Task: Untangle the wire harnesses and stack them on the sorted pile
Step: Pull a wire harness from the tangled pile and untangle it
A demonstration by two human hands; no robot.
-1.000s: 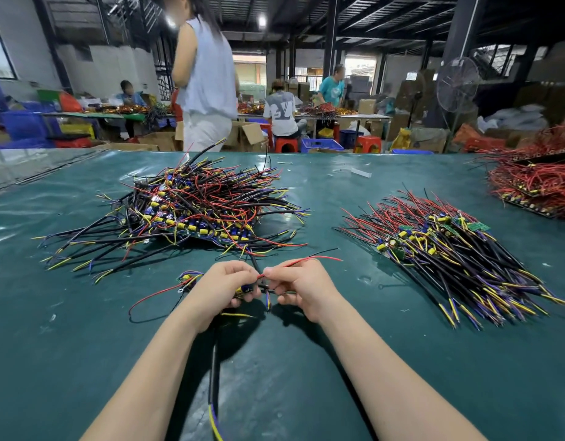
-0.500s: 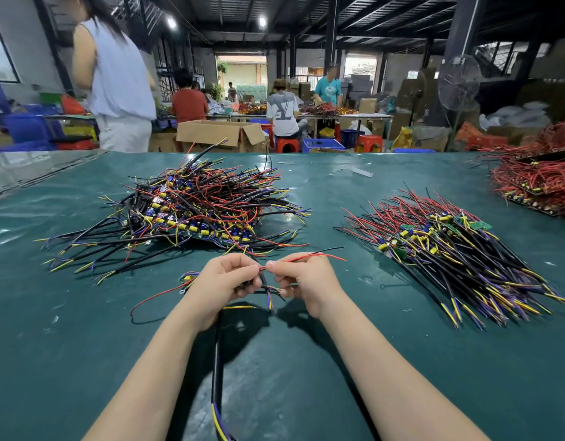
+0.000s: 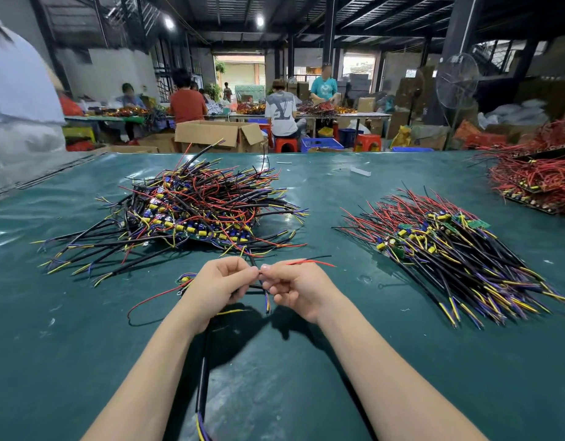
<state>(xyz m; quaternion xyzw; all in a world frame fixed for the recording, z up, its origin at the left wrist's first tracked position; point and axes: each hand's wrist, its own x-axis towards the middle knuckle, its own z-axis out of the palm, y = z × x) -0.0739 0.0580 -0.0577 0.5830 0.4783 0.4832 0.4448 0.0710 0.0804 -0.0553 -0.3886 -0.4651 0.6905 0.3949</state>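
Person in white point(image 3: 20, 90) moved to left edge | left hand point(image 3: 217, 281), right hand point(image 3: 298, 288): fingers point(image 3: 246, 272) pinch 1 wire harness point(image 3: 267, 300)

table cover point(image 3: 306, 393): glossy green plastic sheet | wire harnesses point(image 3: 192, 205): smooth plastic-coated | box point(image 3: 211, 135): matt cardboard

Only the person's two arms and hands show. The left forearm point(image 3: 147, 370) and the right forearm point(image 3: 386, 370) are bare along their whole visible length, slim and smooth, and look broader toward the lower edge of the view. The left hand point(image 3: 222, 281) and the right hand point(image 3: 298, 289) are bare as well. The fingers point(image 3: 243, 272) are slender, and a short, pale nail point(image 3: 265, 267) shows on one right fingertip.
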